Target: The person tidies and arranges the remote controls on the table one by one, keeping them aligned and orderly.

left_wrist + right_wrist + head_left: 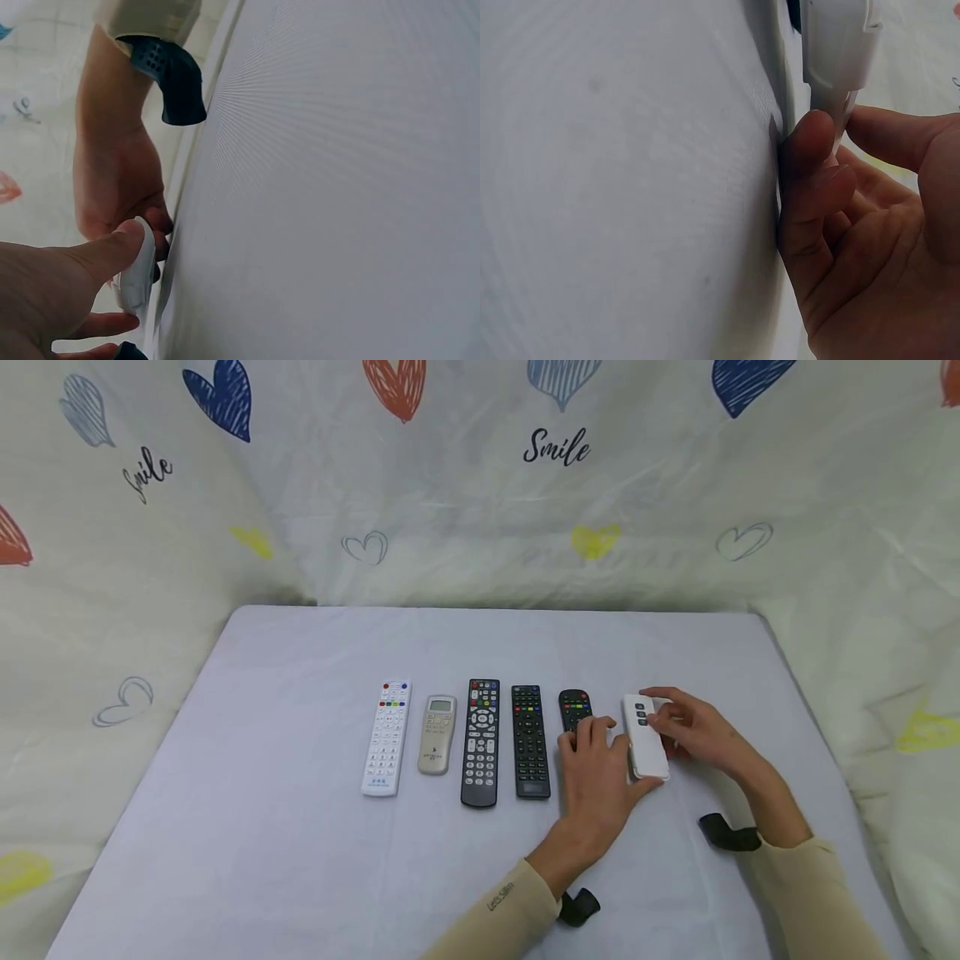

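Note:
A slim white remote control point(647, 743) with several dark buttons lies at the right end of a row of remotes. My right hand point(697, 727) pinches its far right part, thumb on one face and fingers against the other in the right wrist view. My left hand point(597, 781) holds its near end, with the thumb point(124, 244) at the bottom edge and a finger at its left side. The left hand's other fingers arch over a small black remote point(575, 703), hiding its lower part. The white remote point(136, 274) shows edge-on in the left wrist view.
Left of the hands lie a black remote point(531, 742), a longer black remote point(480, 743), a short beige remote point(437, 735) and a white remote point(387, 739). They stand side by side on a white-covered table point(262, 827). A patterned cloth point(465, 485) hangs behind.

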Motion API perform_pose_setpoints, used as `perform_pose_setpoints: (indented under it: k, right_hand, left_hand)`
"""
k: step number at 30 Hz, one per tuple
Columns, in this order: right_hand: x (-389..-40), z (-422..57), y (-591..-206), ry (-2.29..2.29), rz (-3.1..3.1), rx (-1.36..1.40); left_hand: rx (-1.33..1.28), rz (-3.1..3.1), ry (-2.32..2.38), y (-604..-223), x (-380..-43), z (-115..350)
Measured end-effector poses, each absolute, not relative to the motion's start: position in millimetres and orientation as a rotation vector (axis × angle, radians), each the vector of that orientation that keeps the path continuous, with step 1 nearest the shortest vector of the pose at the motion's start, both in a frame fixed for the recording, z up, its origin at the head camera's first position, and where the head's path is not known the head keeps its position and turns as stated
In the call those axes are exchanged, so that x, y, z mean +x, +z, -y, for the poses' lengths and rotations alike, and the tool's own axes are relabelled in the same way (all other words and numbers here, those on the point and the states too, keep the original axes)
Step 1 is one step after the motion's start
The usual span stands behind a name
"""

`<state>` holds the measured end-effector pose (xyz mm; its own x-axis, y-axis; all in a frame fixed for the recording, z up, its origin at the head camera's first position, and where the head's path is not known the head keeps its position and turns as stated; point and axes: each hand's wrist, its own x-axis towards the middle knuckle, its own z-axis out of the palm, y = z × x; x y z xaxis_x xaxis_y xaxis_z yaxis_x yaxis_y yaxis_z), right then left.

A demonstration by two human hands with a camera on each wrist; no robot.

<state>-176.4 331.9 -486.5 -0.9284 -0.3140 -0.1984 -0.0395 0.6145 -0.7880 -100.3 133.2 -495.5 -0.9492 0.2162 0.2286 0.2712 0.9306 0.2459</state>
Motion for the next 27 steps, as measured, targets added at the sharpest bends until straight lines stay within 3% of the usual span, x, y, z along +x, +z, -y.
perform_pose_setpoints:
  k: [27]
  right_hand:
    - [-178.7,-310.9,-484.3,-1.165,-2.545,-0.334]
  left_hand:
    - [-0.313,2.882,-0.485,-501.4,-99.4,-120.3]
